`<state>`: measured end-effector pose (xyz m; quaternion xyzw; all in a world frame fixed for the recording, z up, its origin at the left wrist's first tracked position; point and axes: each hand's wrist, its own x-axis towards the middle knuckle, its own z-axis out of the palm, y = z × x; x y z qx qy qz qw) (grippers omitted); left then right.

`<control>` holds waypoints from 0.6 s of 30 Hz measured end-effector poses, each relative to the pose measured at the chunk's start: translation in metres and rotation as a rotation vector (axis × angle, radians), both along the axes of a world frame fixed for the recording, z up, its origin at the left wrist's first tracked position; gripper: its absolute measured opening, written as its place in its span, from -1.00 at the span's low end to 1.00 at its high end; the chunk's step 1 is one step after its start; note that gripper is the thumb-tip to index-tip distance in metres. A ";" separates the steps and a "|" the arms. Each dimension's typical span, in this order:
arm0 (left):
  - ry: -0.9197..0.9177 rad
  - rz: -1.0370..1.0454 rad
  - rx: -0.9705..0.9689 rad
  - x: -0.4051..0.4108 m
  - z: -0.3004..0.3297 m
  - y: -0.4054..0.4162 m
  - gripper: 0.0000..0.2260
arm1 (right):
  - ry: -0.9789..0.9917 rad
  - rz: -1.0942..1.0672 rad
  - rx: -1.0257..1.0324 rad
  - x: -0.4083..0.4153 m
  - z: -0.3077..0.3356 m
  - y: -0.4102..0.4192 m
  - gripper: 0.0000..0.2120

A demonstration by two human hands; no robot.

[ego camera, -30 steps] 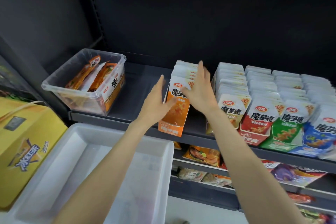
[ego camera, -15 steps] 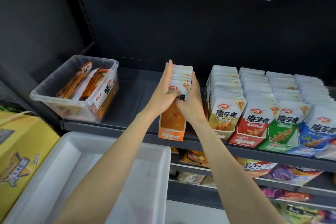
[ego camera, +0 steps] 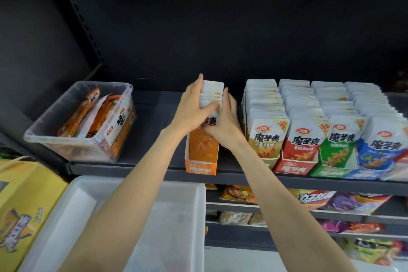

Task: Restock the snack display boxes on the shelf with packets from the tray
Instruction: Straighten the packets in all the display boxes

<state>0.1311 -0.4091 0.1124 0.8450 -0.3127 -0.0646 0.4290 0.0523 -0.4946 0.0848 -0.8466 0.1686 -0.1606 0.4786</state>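
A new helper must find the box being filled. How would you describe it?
On the dark shelf, find the orange cardboard display box standing alone left of the four touching boxes. It alone is orange, with both hands on its packets.

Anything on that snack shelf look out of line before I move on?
The orange display box stands apart from the other four boxes, with a gap to the yellow box. Both hands, left hand and right hand, hold its packets. Nothing looks spilled.
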 end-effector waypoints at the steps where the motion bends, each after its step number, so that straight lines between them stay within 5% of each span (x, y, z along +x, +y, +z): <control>1: 0.104 -0.009 -0.089 -0.004 0.000 0.001 -0.24 | -0.002 -0.005 0.053 -0.002 0.000 0.000 0.07; 6: 0.481 0.030 -0.303 -0.011 -0.016 0.014 -0.32 | -0.020 0.000 0.315 0.004 0.007 0.000 -0.02; 11: 0.462 0.024 -0.248 -0.013 -0.017 0.016 -0.34 | 0.004 -0.031 0.106 0.013 0.010 -0.001 -0.29; 15: 0.425 0.032 -0.231 -0.018 -0.012 0.018 -0.34 | 0.048 -0.012 0.078 0.008 0.012 0.003 -0.06; 18: 0.403 0.057 -0.244 -0.028 -0.011 0.024 -0.30 | 0.051 -0.033 0.026 -0.018 0.011 0.011 -0.09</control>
